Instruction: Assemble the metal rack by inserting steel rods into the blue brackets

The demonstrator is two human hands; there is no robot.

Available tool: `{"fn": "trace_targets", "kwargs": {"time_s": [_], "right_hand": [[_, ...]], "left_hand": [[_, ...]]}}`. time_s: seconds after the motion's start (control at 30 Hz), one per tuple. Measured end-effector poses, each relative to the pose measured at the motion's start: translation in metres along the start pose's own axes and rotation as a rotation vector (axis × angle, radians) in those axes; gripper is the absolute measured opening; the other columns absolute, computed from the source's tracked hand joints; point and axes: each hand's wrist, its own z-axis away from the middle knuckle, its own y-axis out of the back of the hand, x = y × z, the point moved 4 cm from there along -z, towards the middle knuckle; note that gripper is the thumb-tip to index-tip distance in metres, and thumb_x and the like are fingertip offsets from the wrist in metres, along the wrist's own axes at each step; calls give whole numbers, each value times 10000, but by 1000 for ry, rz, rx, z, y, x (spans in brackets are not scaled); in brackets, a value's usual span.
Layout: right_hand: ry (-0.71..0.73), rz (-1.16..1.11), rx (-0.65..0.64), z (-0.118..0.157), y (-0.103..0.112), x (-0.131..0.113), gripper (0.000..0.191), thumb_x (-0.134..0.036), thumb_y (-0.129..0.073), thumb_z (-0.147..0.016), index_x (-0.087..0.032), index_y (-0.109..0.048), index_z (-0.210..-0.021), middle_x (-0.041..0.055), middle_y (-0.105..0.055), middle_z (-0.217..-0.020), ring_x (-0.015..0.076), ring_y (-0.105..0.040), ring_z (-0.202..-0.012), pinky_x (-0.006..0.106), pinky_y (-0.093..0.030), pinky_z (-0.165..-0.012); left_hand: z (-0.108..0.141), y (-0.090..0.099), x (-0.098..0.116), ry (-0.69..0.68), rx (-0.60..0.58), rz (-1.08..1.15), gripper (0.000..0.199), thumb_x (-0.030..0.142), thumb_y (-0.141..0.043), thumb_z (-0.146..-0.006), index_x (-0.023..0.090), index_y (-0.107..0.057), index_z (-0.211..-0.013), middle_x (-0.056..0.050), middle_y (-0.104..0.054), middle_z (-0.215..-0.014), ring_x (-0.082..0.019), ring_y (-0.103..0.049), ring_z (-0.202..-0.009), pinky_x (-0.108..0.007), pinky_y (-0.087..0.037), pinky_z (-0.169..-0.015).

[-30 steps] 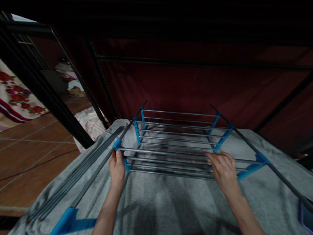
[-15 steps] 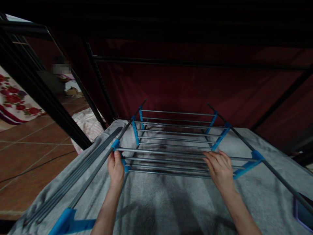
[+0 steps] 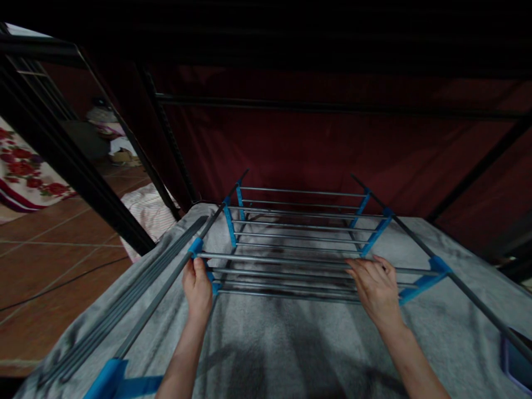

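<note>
A rack of grey metal tubes [image 3: 274,259] with blue plastic brackets [image 3: 421,284] rests on a grey blanket. My left hand [image 3: 197,289] grips the rack's left side, its thumb just below the blue joint [image 3: 195,246] and the left end of the nearest crossbars. My right hand [image 3: 376,285] is curled over the right part of the same top crossbar, its fingertips on the tube. Two further tiers of bars [image 3: 303,224] stand behind, between the long side poles. Another blue bracket [image 3: 106,379] sits on the left pole's near end.
Loose grey tubes [image 3: 133,299] lie along the left edge of the blanket [image 3: 257,343]. A phone-like dark object [image 3: 517,360] lies at the lower right. Black frame posts [image 3: 75,149] and a dark red cloth [image 3: 311,144] stand around the bed. Tiled floor shows at left.
Both hands keep nearly the same places on the rack. My right hand has shifted very slightly right, with its fingers a little more curled.
</note>
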Motion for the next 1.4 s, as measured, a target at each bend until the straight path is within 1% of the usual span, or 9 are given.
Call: {"fn": "trace_targets", "kwargs": {"time_s": [0.27, 0.37, 0.5, 0.6, 0.7, 0.77, 1.07, 1.3, 1.4], "right_hand": [[-8, -20, -13, 0, -2, -1, 301, -234, -528, -1037, -250, -637, -1317, 50, -744, -1012, 219, -656, -924, 446, -386, -1068], [-4, -18, -4, 1, -3, -2, 343, -253, -534, -1040, -240, -601, -1376, 62, -741, -1042, 222, -665, -945, 454, -391, -1084], [-12, -30, 43, 4, -3, -2, 405, -288, -568, -1036, -221, -540, -1435, 83, -739, -1108, 233, -678, -996, 468, -399, -1094], [-23, -38, 66, 5, -4, -1, 334, -272, -568, -1033, -232, -599, -1362, 77, -742, -1088, 231, -685, -1010, 462, -410, -1090], [-29, -47, 63, 5, -5, 1, 264, -260, -560, -1030, -250, -664, -1272, 58, -747, -1047, 223, -688, -990, 452, -416, -1083], [-29, -50, 60, 5, -6, 2, 254, -262, -564, -1027, -251, -679, -1253, 52, -750, -1047, 221, -687, -989, 447, -417, -1081], [-19, -56, 53, 3, -5, 1, 216, -253, -569, -1033, -238, -679, -1219, 49, -757, -1043, 214, -685, -988, 433, -402, -1087], [-23, -51, 28, 2, -5, 0, 199, -258, -559, -1042, -239, -669, -1207, 50, -758, -1055, 214, -686, -976, 443, -396, -1095], [-32, -70, 33, 2, -5, 0, 217, -249, -552, -1040, -244, -666, -1225, 53, -755, -1060, 217, -687, -985, 454, -400, -1100]], "left_hand": [[0, -2, -4, -12, 21, 15, 623, 678, -469, -945, 173, -695, -1230, -122, -711, -1147, -286, -636, -1149, -438, -440, -1131], [0, -2, -1, -17, 11, 31, 604, 669, -483, -943, 187, -694, -1239, -124, -703, -1216, -287, -617, -1217, -423, -429, -1155], [2, -1, 4, -3, -6, 61, 586, 650, -501, -945, 196, -680, -1269, -127, -680, -1308, -284, -577, -1309, -413, -383, -1208], [2, -2, 8, -17, -9, 83, 569, 630, -509, -949, 199, -672, -1283, -122, -662, -1356, -273, -559, -1342, -401, -340, -1242], [3, -3, 11, -14, -5, 88, 553, 615, -511, -953, 196, -678, -1272, -115, -672, -1339, -267, -570, -1329, -392, -320, -1253], [3, -3, 11, -3, 16, 83, 542, 607, -509, -955, 190, -688, -1251, -112, -684, -1313, -266, -578, -1319, -388, -326, -1248], [2, -3, 7, -31, 60, 44, 513, 567, -493, -967, 164, -710, -1198, -108, -716, -1178, -274, -620, -1226, -420, -358, -1218], [2, -3, 8, -43, 68, 6, 532, 576, -478, -964, 157, -711, -1195, -120, -726, -1144, -291, -636, -1176, -471, -363, -1214], [2, -3, 10, -53, 52, 9, 543, 582, -471, -967, 155, -708, -1202, -133, -719, -1188, -295, -630, -1199, -471, -359, -1222]]}}
